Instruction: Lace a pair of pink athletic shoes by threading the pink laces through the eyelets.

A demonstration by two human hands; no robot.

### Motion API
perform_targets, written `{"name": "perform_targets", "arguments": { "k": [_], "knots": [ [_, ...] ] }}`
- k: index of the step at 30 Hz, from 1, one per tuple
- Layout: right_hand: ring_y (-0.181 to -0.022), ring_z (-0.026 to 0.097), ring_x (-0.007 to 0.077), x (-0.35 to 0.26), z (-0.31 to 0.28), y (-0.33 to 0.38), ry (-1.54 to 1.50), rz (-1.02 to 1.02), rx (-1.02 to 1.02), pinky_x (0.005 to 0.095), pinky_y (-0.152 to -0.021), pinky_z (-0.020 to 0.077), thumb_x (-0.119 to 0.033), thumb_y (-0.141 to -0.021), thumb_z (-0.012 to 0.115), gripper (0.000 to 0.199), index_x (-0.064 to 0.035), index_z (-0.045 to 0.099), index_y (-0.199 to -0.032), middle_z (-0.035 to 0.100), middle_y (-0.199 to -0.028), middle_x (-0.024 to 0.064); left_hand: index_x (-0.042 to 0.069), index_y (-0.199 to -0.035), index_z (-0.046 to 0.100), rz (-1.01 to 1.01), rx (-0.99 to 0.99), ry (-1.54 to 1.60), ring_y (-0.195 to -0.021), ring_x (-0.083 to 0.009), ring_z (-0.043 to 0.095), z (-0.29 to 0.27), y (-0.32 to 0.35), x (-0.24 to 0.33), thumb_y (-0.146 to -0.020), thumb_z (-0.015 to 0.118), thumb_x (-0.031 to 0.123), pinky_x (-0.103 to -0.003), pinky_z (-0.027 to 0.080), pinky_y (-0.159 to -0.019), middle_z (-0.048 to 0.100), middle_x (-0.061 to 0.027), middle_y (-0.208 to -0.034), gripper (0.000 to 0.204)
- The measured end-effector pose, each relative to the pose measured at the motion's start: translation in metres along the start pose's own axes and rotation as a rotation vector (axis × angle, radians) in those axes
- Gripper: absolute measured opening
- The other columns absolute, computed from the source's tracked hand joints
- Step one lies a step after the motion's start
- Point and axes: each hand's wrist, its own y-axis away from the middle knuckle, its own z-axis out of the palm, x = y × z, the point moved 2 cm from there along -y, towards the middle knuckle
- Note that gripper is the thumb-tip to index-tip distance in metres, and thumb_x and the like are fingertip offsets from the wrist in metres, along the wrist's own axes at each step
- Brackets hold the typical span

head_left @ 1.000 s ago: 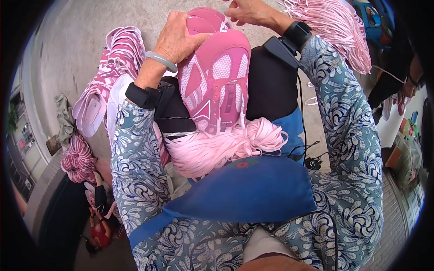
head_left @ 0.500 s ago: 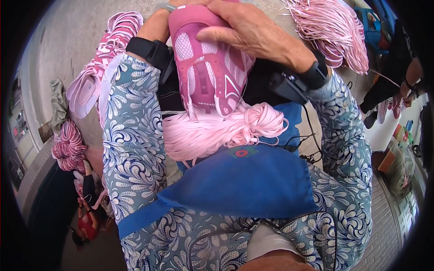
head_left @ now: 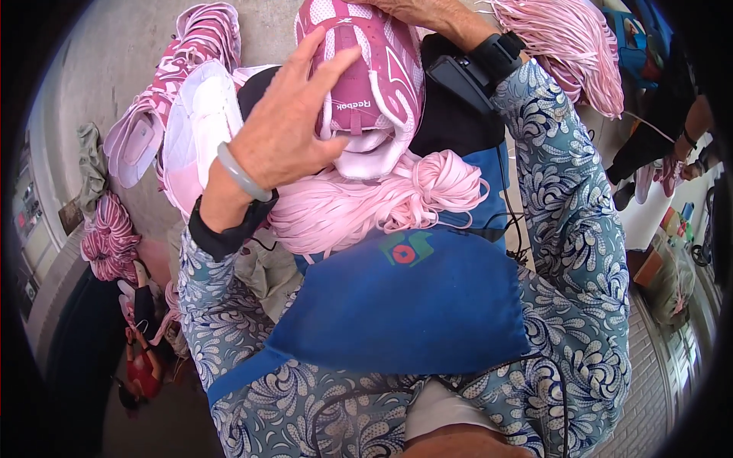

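A pink and white shoe upper (head_left: 355, 88) lies over my lap, its sole side not showing. My left hand (head_left: 286, 126) is laid over the upper's left side with fingers spread and thumb apart; it grips nothing. At the top edge of the view, my right hand (head_left: 416, 11) is on the far part of the upper and appears to hold it, though its fingertips are partly cut off. Just below the upper lies a bundle of pale pink shoelaces (head_left: 366, 202), gathered near its right end.
A long row of stacked pink uppers (head_left: 179, 84) is at the left, with white-lined pieces (head_left: 210, 114) beside my left wrist. Another large lace bundle (head_left: 565, 46) lies at the far right. A blue apron (head_left: 405, 305) covers my front. Other people work at both sides.
My left hand has come down from the upper's far end to its near left side, fingers spreading. My right hand has moved farther away, and the upper has shifted slightly upward in view.
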Motion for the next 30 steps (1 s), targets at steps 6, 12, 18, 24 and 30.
{"name": "perform_targets", "arguments": {
  "k": [6,12,18,24,30],
  "knots": [
    [-0.079,0.060,0.0340,-0.044,-0.014,0.049,0.028,-0.095,-0.091,0.0372,-0.070,0.0483,-0.042,-0.080,0.064,0.055,0.0022,0.050,-0.109,0.058,-0.092,0.0220,0.009,-0.139,0.023,-0.079,0.113,-0.126,-0.124,-0.0431,0.037,0.034,0.016,-0.014,-0.056,0.074,0.002,-0.039,0.047,-0.093,0.022,-0.0245,-0.141,0.098],
    [-0.092,0.057,0.0368,-0.063,0.001,0.116,0.217,-0.229,-0.118,0.0386,-0.074,0.0516,-0.018,-0.066,0.076,0.078,0.0035,0.033,-0.127,0.046,-0.105,0.0213,0.000,-0.138,0.017,-0.071,0.200,-0.174,-0.124,-0.0449,0.036,0.058,0.015,-0.015,-0.058,0.076,0.007,-0.038,0.045,-0.095,0.019,-0.0312,-0.139,0.100],
    [-0.092,0.056,0.0367,-0.055,0.012,0.129,0.187,-0.184,-0.140,0.0389,-0.075,0.0518,-0.011,-0.069,0.070,0.072,0.0025,0.032,-0.129,0.045,-0.104,0.0212,0.004,-0.140,0.018,-0.049,0.156,-0.440,-0.130,-0.0374,0.030,0.065,0.024,-0.017,-0.064,0.076,0.039,-0.061,0.021,-0.101,0.022,-0.0270,-0.141,0.102],
    [-0.080,0.058,0.0314,-0.048,-0.035,0.141,0.035,-0.153,-0.071,0.0355,-0.068,0.0482,-0.012,-0.078,0.065,0.034,-0.0021,0.054,-0.108,0.055,-0.092,0.0143,0.009,-0.141,0.023,-0.028,0.173,-0.301,-0.129,-0.0329,0.034,0.037,0.049,-0.016,-0.077,0.068,0.026,-0.055,0.021,-0.104,0.031,-0.0160,-0.143,0.081],
    [-0.078,0.059,0.0217,-0.037,-0.064,0.186,0.020,-0.115,-0.342,0.0298,-0.068,0.0491,-0.006,-0.080,0.064,0.015,-0.0025,0.063,-0.095,0.059,-0.090,0.0078,0.009,-0.134,0.039,-0.031,0.250,-0.187,-0.126,-0.0310,0.039,0.015,0.082,-0.055,-0.079,0.068,0.022,-0.041,0.031,-0.104,0.038,-0.0135,-0.140,0.064]
  ]
}}
